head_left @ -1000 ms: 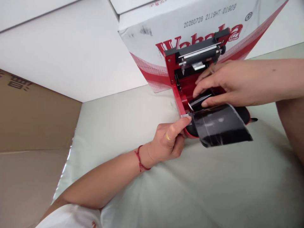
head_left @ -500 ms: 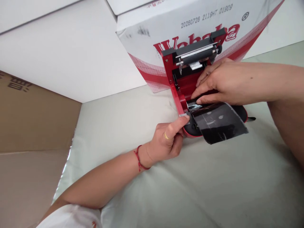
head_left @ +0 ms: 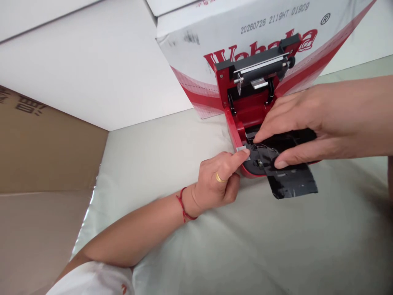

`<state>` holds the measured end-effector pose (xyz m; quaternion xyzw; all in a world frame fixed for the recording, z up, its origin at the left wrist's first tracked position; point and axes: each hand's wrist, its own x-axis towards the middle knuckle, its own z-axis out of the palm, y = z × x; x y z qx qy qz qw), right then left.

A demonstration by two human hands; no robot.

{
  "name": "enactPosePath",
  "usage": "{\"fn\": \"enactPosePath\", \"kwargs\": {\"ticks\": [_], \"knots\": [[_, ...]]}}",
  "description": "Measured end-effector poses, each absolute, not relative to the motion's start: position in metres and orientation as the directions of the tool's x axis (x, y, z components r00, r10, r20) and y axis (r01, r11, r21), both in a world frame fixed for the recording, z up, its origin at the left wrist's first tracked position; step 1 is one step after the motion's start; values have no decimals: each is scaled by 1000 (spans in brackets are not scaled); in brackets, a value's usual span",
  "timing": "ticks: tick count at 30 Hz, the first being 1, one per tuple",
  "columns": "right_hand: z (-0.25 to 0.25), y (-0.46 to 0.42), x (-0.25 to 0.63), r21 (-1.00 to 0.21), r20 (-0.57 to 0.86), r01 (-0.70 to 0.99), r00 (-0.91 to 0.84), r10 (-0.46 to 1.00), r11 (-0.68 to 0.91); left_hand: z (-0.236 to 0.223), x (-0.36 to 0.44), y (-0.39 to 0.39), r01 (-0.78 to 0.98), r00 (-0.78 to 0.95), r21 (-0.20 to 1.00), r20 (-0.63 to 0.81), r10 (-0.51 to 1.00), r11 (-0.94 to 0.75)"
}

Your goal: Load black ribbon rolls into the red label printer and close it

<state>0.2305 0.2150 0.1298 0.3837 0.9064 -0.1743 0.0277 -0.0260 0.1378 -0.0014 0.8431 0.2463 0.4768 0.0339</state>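
A red and black label printer (head_left: pixel 232 130) stands with its lid raised, showing the black roller (head_left: pixel 264 72) under the lid. Black film (head_left: pixel 293 180) lies across the front and hangs over the edge in a loose flap. My left hand (head_left: pixel 219 177) grips the printer's front left corner, its thumb on a small grey piece (head_left: pixel 242 152) there. Over the film spreads my right hand (head_left: pixel 302 125), thumb and fingers apart. Its fingertips touch the film near the printer's left inner side, and the thumb rests on the flap. The hand covers the right part of the compartment.
Behind the printer stands a white and red carton (head_left: pixel 196 53) with printed lettering. White boxes or panels (head_left: pixel 76 78) line the back left. A brown cardboard box (head_left: pixel 46 151) is at the far left. Pale green cloth (head_left: pixel 196 254) covers the surface underneath.
My right hand has come out of the compartment toward me and spread over the film. The film's flap now hangs lower and flatter. My left hand keeps its hold on the corner.
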Motion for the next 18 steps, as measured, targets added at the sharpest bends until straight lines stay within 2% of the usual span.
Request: {"fn": "enactPosePath", "kwargs": {"ticks": [2, 4, 6, 8, 11, 13, 16, 18], "knots": [[123, 216, 237, -336, -181, 621, -780, 599, 708, 1, -26, 137, 452, 407, 227, 808, 426, -863], [121, 216, 239, -328, -162, 589, -806, 570, 739, 2, -24, 137, 499, 385, 151, 844, 374, -853], [125, 212, 236, -268, -188, 600, -800, 570, 754, 3, -22, 136, 506, 380, 79, 874, 304, -859], [133, 205, 228, -171, -275, 674, -733, 622, 719, 2, -19, 135, 496, 411, 35, 871, 271, -868], [146, 194, 210, -36, -401, 804, -556, 728, 594, 0, -17, 135, 459, 496, 38, 818, 292, -888], [152, 189, 198, -2, -451, 843, -481, 752, 538, 0, -17, 135, 426, 526, 64, 794, 304, -903], [154, 188, 194, 25, -485, 855, -442, 754, 517, 0, -18, 136, 388, 532, 86, 792, 299, -918], [151, 192, 207, -6, -440, 834, -498, 747, 552, 1, -19, 135, 374, 532, 99, 792, 300, -922]]}}
